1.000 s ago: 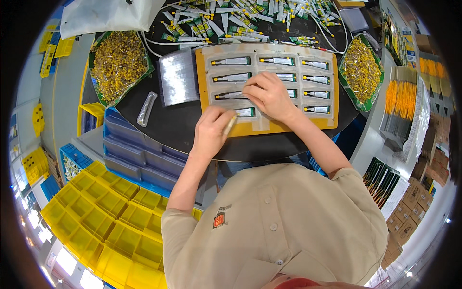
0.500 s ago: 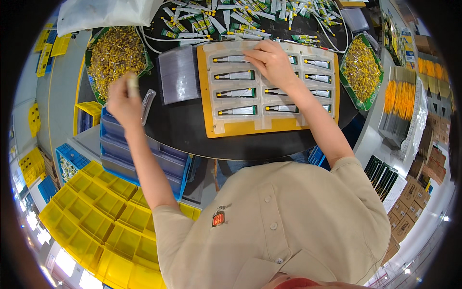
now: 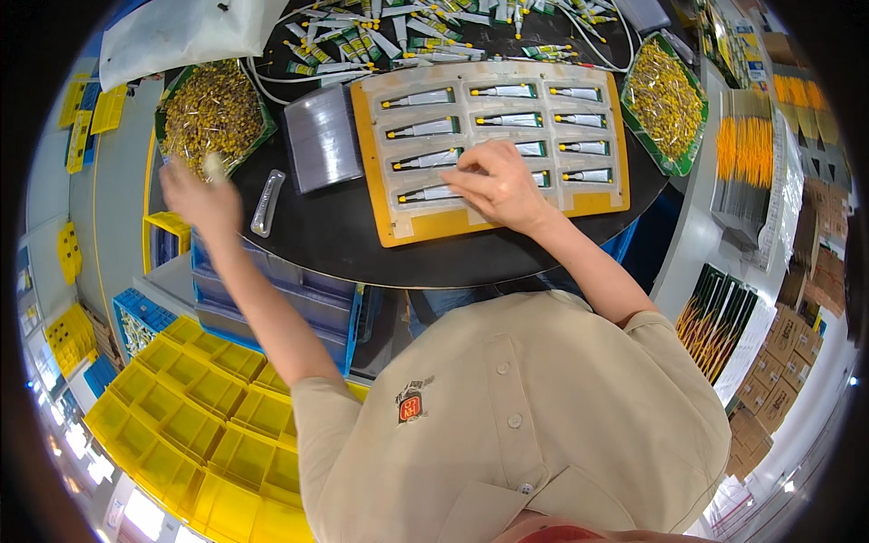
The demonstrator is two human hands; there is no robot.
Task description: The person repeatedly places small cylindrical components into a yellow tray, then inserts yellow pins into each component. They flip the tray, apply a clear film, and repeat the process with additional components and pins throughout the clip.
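Observation:
A yellow board (image 3: 425,233) with a clear moulded tray (image 3: 463,136) on it lies in front of me. White-and-green tubes with yellow tips (image 3: 422,128) lie in rows in the tray's pockets. My right hand (image 3: 503,188) is over the near middle of the tray, fingers pinched together beside the end of a tube in the left column; whatever they hold is hidden. My left hand (image 3: 205,204) is smeared by motion at the near edge of a green-edged bin (image 3: 262,136) heaped with small yellow-headed pieces (image 3: 213,113). A pale covering shows on one of its fingertips.
A stack of clear plastic sheets (image 3: 322,140) stands left of the board, with a small clear plastic piece (image 3: 267,204) nearby. Loose tubes (image 3: 425,32) and a white cable lie behind. Another bin of yellow-headed pieces (image 3: 665,104) stands right. Yellow bins (image 3: 199,398) fill the lower left.
My right hand has come from the tray's far row down to its near rows. My left hand has shifted left along the bin's near edge. The whole view has shifted slightly.

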